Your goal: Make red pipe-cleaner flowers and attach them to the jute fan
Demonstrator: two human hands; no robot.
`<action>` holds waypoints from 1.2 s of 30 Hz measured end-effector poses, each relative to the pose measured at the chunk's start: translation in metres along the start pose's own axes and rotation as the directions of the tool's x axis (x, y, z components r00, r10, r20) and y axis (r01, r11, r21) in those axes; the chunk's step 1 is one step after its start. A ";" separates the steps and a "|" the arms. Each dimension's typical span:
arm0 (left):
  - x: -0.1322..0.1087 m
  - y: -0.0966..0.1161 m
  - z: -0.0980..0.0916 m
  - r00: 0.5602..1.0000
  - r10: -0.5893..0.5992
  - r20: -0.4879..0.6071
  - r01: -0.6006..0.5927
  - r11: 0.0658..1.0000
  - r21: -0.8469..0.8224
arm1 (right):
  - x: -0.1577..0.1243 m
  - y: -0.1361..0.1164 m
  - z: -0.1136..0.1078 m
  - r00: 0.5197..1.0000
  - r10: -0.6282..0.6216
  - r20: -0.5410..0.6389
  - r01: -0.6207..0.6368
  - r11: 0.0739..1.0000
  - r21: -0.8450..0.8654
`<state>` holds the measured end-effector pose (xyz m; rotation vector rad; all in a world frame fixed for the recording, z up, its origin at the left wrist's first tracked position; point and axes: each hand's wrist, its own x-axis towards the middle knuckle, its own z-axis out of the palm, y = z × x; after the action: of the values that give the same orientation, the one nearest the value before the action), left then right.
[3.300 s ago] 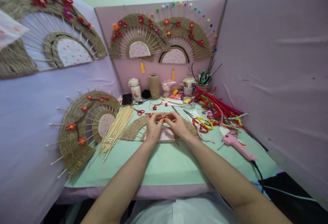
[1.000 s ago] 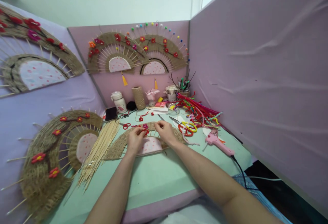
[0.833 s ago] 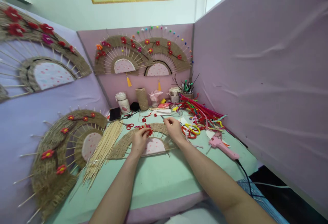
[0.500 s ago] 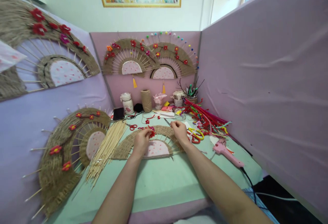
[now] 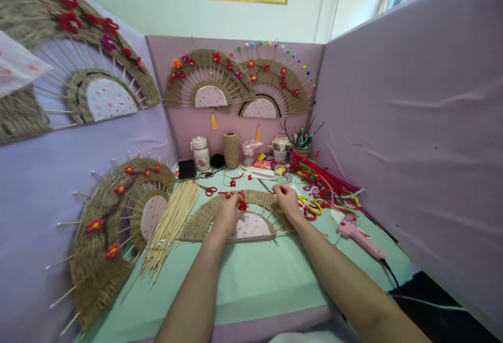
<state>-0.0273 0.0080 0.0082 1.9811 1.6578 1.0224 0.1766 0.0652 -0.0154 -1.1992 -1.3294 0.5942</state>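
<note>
My left hand [image 5: 228, 216] is closed in a pinch on a small fuzzy red flower [image 5: 243, 206], held over the twine-wrapped half-round fan [image 5: 202, 220] on the table. Other red petals show just behind its fingers at the fan's top edge. My right hand [image 5: 287, 201] is closed too, fingertips together above the fan's right shoulder; what it pinches is too small to make out. A thin grey pointed tool [image 5: 264, 185] is near those fingertips, and I cannot tell whether they touch it. The fan's dotted white-pink centre [image 5: 253, 225] faces up.
Bamboo sticks [image 5: 173, 222] and red-handled scissors [image 5: 210, 191] lie left. Yellow-and-red-handled scissors [image 5: 310, 207], a pipe-cleaner heap [image 5: 330, 186] and a corded pink glue gun [image 5: 361, 238] lie right. Behind stand a white bottle [image 5: 200, 153] and a twine spool [image 5: 231, 150]. Finished fans [image 5: 214, 70] hang on the partitions.
The whole view has shifted, so everything sits slightly farther right in the picture. Both hands keep nearly the same places over the fan, and the left still pinches the red flower.
</note>
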 end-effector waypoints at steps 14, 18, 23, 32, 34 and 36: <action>-0.001 0.001 -0.005 0.997 0.045 -0.063 -0.042 0.998 0.047 | 0.005 -0.008 -0.005 0.992 -0.125 0.009 0.125 0.983 -0.135; -0.001 0.006 -0.011 0.970 -0.007 -0.244 0.021 0.998 0.056 | 0.002 -0.012 -0.005 0.951 -0.288 0.115 0.308 0.919 -0.244; -0.005 0.014 -0.017 0.938 -0.165 -0.305 0.179 0.984 0.018 | -0.002 -0.018 -0.003 0.892 -0.359 0.274 0.439 0.834 -0.334; -0.021 0.036 -0.034 0.965 -0.240 -0.106 0.232 0.969 -0.086 | -0.002 -0.005 -0.003 0.820 -0.378 0.430 0.544 0.750 -0.378; -0.018 0.044 -0.053 0.985 -0.162 0.057 0.164 0.986 -0.040 | -0.002 -0.003 -0.002 0.815 -0.371 0.446 0.544 0.755 -0.367; 0.000 0.046 -0.072 0.979 -0.088 0.181 0.086 0.996 0.019 | -0.001 -0.003 -0.002 0.820 -0.368 0.439 0.538 0.758 -0.369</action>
<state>-0.0475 -0.0154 0.0878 1.9268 1.6375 0.7777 0.1774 0.0625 -0.0130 -1.1107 -2.0857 0.0995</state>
